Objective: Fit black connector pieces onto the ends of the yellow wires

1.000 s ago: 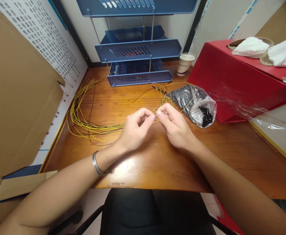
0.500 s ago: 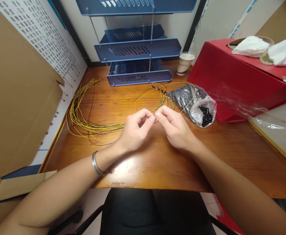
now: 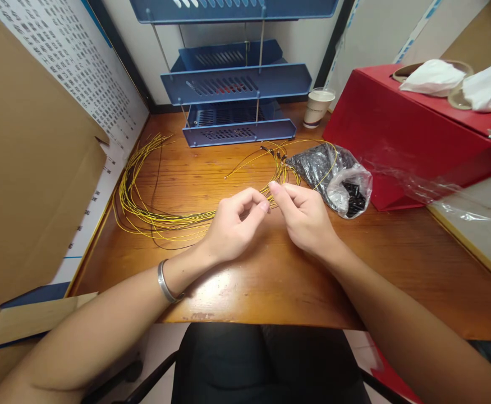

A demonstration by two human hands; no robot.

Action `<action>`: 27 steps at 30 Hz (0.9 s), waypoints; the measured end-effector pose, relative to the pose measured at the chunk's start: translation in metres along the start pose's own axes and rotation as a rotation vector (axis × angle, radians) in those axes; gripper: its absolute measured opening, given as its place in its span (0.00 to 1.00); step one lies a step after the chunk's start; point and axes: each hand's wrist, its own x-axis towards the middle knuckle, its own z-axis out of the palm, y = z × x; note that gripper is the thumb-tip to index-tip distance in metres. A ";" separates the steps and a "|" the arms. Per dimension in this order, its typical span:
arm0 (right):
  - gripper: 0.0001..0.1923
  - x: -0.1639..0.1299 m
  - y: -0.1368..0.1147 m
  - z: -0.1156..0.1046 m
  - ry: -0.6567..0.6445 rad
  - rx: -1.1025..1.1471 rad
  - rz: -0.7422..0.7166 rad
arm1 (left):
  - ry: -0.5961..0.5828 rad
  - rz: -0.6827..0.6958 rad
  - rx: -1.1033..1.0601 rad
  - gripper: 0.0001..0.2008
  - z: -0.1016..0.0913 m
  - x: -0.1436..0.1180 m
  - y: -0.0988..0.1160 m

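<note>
My left hand (image 3: 241, 221) is closed in a pinch just above the table, thumb against forefinger. My right hand (image 3: 306, 216) faces it a short gap away, its thumb pressed on the curled fingers. Whatever lies between the fingertips of either hand is too small or hidden to name. A long bundle of thin yellow and black wires (image 3: 173, 217) loops from the left of the table and passes behind both hands. Beyond them the wires curl round, with small black connectors (image 3: 279, 156) on some ends. Beside my right hand lies a clear plastic bag (image 3: 321, 163) of small black parts (image 3: 356, 197).
A blue tiered tray rack (image 3: 237, 84) stands at the back, with a paper cup (image 3: 319, 108) beside it. On the right is a red box (image 3: 405, 134) with white tissue (image 3: 434, 77) on top. Cardboard (image 3: 30, 157) rises along the left side.
My right fingertips have drawn slightly apart from my left ones, and the right thumb has risen a little. The left hand has barely moved.
</note>
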 end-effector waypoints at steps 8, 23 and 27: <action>0.25 0.000 0.000 -0.004 -0.139 -0.078 -0.031 | -0.018 -0.021 -0.007 0.12 0.001 -0.001 -0.002; 0.28 0.001 -0.001 -0.007 -0.168 -0.088 -0.093 | -0.055 -0.002 -0.012 0.13 0.001 -0.002 -0.004; 0.28 0.001 -0.001 -0.006 -0.170 -0.055 -0.085 | -0.081 0.008 0.003 0.12 0.002 -0.003 -0.004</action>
